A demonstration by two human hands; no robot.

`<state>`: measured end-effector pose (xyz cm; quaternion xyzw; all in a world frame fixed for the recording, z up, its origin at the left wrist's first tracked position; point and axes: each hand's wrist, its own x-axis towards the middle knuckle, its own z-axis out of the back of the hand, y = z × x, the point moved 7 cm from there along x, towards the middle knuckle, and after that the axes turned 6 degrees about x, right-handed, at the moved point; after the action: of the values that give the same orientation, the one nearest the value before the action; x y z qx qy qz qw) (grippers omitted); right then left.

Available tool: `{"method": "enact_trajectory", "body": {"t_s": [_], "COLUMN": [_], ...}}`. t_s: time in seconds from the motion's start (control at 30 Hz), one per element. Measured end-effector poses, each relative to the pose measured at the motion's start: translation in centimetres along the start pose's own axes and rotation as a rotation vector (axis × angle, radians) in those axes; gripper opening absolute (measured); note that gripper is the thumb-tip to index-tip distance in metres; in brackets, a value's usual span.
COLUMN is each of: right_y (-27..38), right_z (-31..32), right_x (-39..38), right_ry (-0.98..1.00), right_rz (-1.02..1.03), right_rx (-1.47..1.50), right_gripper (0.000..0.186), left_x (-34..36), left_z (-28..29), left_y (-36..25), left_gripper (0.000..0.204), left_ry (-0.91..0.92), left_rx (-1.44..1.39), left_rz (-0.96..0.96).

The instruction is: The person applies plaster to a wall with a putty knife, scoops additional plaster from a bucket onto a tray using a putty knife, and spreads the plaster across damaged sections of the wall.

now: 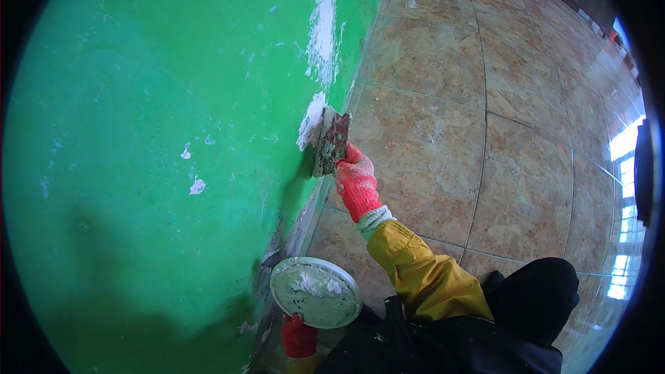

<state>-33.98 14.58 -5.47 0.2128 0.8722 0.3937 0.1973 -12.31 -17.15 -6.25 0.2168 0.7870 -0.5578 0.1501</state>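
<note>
My right hand [357, 181], in a red glove dusted with white, grips a wide putty knife [332, 143] whose blade lies against the green wall [173, 97] low down near the floor. White filler [312, 120] is smeared on the wall at the blade's upper left edge. A longer patch of filler [322, 34] lies farther along the wall. At the bottom, my left hand [298, 337], also red-gloved, holds the rim of a round white lid [316, 313]. A lump of white filler [317, 282] sits on that lid. The left fingers are partly hidden beneath it.
Brown tiled floor [429, 118] runs along the wall's base to the right. Small white spots [197, 187] dot the wall, and its lower part near the lid is scuffed. My bent knee [547, 291] in dark trousers is at the lower right. Bright window light reflects off the floor at far right.
</note>
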Motion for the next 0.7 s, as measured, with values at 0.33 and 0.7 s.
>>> {"method": "enact_trajectory", "body": {"t_s": [0.33,0.7], "right_y": [-1.1,-1.0], "right_z": [0.0,-0.4], "right_x": [-0.2,-1.0], "right_ry": [-0.028,0.000], "right_rz": [0.179,0.105], "right_rx": [-0.174,-0.290], "right_gripper": [0.053,0.053], "left_x": [0.8,1.7], "left_z": [1.7,2.8], "left_y": [1.5,1.1], "left_gripper": [0.048,0.045], "left_ry": [-0.082,-0.259], "left_rx": [-0.111,-0.041], "left_rz": [0.165,0.008]}}
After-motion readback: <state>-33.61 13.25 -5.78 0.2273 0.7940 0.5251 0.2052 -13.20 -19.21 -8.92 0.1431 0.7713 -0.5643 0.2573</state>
